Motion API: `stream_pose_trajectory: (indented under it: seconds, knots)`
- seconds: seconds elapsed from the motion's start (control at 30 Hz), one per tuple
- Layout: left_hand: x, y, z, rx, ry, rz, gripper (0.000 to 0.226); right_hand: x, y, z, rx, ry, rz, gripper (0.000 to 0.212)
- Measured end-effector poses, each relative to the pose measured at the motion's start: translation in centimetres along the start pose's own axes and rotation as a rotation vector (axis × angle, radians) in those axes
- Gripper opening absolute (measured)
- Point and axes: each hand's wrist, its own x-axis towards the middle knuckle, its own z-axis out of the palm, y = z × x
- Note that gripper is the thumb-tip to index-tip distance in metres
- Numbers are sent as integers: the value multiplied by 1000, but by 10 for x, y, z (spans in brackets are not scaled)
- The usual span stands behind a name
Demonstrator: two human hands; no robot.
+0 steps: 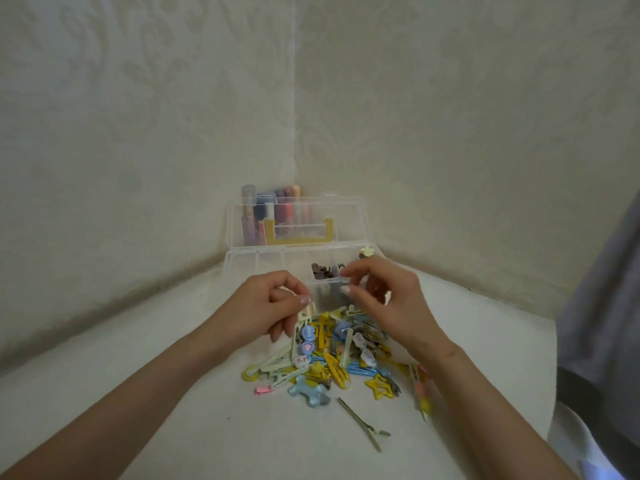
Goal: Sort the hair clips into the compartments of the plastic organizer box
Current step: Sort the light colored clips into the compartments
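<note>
Starting at the left, the left hand (pixel 273 306) is seen with its fingers curled, and a cream clip (pixel 307 311) is pinched between thumb and forefinger. The clip is taken by one end, probably so that it can be drawn free of the pile of hair clips (pixel 332 351), which lies just below and to the right of that hand. The pile is placed between the two hands and close against the organizer box (pixel 263 268), an arrangement judged to make each transfer short. Beyond the fingertips of both hands the box is stood with its lid (pixel 298 216) propped upright, so that the compartments can be reached from above. Brown clips (pixel 323 270) are already gathered in one compartment just past the right forefinger, which suggests that sorting by kind is begun but far from done. The right hand (pixel 384 299) is held over the near edge of the box with its fingers bent and thumb and forefinger close together; whether anything is pinched there cannot be told. A pale flower clip (pixel 366 251) is seen just beyond its knuckles, though whether it sits on the rim is unclear. Below that hand's wrist, apart from the pile, a long grey clip (pixel 363 422) lies alone.
</note>
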Motion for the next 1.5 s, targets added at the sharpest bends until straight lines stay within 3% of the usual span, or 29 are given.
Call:
stream_pose_trajectory:
  seconds: [0.13,0.4,0.5,0.6,0.73,1.0,1.2,1.5]
  knots:
    - [-3,8,1,-155,-33,-27,10,-3,-8,16,-3,-202,-31,30]
    - [-5,10,5,-198,-70,-36,9,-5,-9,23,-46,-181,-130,25]
    - [-4,8,3,-175,-52,-6,15,-4,-8,21,-76,-105,-127,19]
    - [-1,7,-5,-40,1,24,12,1,1,11,-135,91,-58,17]
    - [2,3,-16,180,23,60,6,5,18,-2,-226,247,50,30]
    - [8,-4,-25,242,114,103,10,13,34,-2,-400,299,113,24]
    - [9,-4,-24,251,130,105,10,23,38,2,-584,250,99,34]
    - [4,-7,-13,345,74,91,8,10,34,-10,-304,281,152,11]
